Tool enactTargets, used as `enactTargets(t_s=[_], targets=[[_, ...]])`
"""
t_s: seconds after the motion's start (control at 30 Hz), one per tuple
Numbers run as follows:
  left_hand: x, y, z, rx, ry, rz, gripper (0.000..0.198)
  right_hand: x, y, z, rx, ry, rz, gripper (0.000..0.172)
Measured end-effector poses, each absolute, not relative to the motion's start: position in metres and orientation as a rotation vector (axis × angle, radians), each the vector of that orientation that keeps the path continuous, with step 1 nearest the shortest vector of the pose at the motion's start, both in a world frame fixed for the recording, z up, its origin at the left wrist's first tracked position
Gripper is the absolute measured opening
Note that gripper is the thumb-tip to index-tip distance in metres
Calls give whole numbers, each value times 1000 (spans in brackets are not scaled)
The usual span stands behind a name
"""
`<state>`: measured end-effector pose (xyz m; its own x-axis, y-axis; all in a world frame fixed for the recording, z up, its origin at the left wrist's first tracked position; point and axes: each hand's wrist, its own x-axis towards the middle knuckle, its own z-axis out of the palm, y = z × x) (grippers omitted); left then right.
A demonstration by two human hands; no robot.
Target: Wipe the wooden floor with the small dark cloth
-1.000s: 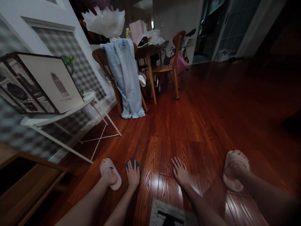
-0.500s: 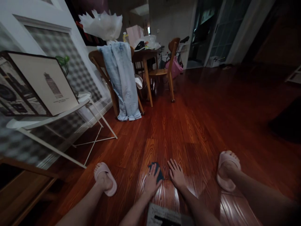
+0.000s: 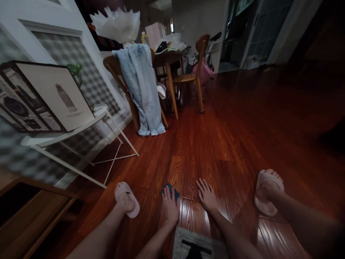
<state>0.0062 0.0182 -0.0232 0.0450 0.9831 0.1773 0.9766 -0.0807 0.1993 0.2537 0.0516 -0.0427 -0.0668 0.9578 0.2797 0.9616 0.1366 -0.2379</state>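
Note:
My left hand (image 3: 170, 208) lies flat on a dark teal cloth (image 3: 177, 195) on the reddish wooden floor (image 3: 199, 140). Its fingers are stretched out over the cloth, which shows beyond the fingertips and at the right side of the hand. A ring is on one finger. To the right, my right hand (image 3: 208, 199) rests palm down on the bare floorboards with its fingers apart, holding nothing. Below and between my forearms a grey patterned item with a black mark (image 3: 192, 244) shows at the bottom edge; I cannot tell what it is.
My feet in pink slippers (image 3: 129, 203) are spread to both sides. At left stand a white folding table (image 3: 67, 135) bearing a framed picture (image 3: 58, 90), and a wooden cabinet (image 3: 40, 212). Jeans (image 3: 148, 90) hang over a chair by a cluttered table (image 3: 167, 57); another chair (image 3: 199, 75) stands beside it.
My left hand has slid left across the floor with the cloth under it, away from my right hand. The right hand keeps its place on the floor. The view has shifted slightly.

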Motion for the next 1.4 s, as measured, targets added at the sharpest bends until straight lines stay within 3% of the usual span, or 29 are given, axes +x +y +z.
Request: enactTargets(t_s=[0.17, 0.3, 0.37, 0.47, 0.6, 0.73, 0.87, 1.03, 1.17, 1.33, 1.4], targets=[[83, -6, -32, 2504, 1343, 353, 77, 254, 52, -44, -1861, -2072, -21, 57], [53, 20, -28, 2626, 1152, 297, 75, 255, 52, -48, -1857, -2082, -21, 59], [16, 43, -25, 2632, 1312, 301, 69, 256, 52, -48, -1858, -2085, -23, 59], [-52, 70, -19, 2373, 1952, 397, 54, 255, 52, -46, -1871, -2082, -20, 58], [-121, 74, -7, 2130, 2329, 436, 58, 255, 52, -47, -1863, -2065, -31, 58], [-113, 55, -6, 2142, 2330, 430, 61, 255, 53, -49, -1848, -2064, -47, 57], [-39, 29, -20, 2247, 2158, 409, 58, 254, 53, -49, -1848, -2060, -58, 58], [53, 5, -36, 2426, 1708, 398, 75, 253, 52, -48, -1848, -2068, -67, 59], [53, 25, -33, 2487, 1452, 375, 69, 254, 52, -49, -1855, -2073, -67, 59], [-40, 72, -19, 2246, 2025, 450, 53, 255, 53, -49, -1859, -2064, -40, 58], [-81, 79, -13, 2114, 2233, 487, 54, 256, 53, -50, -1859, -2061, -22, 57]])
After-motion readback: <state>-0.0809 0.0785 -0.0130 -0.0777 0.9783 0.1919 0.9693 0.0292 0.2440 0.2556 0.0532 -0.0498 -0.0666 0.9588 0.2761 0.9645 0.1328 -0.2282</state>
